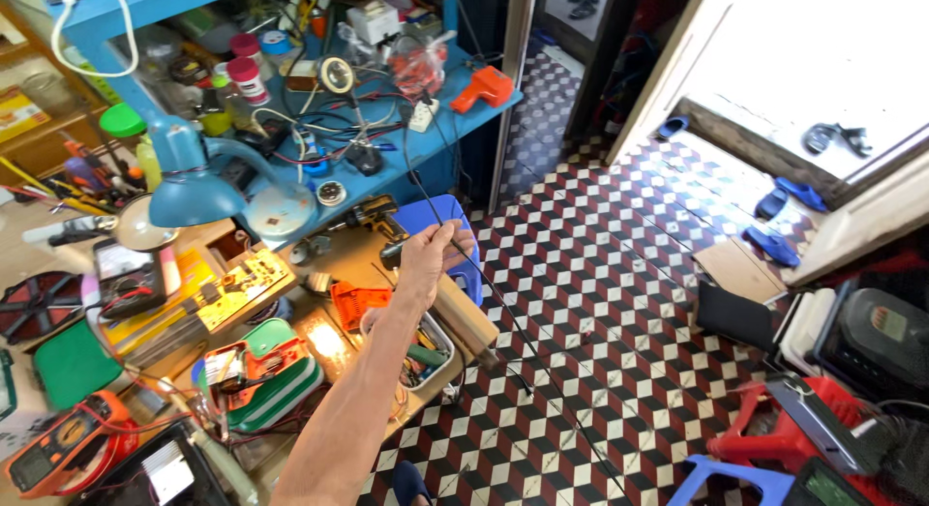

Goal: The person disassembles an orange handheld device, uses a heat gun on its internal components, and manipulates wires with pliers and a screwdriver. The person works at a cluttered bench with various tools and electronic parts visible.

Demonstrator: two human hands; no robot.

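Note:
My left hand [434,254] is raised over the edge of a cluttered workbench [319,264] and is closed around a thin black cable [513,322]. The cable comes down from a white power strip [421,114] on the blue shelf [484,109], passes through my fist, and trails on down across the patterned tile floor [600,303]. Just beyond my hand lie a black and yellow cordless drill [373,216] and a blue plastic stool [435,214]. My right hand is out of view.
A blue desk lamp [194,187], a circuit board [242,288], an orange multimeter [58,448] and a tray of tools [426,356] crowd the bench. Red [774,424] and blue [735,477] stools stand at bottom right. Sandals [774,245] lie by the open doorway.

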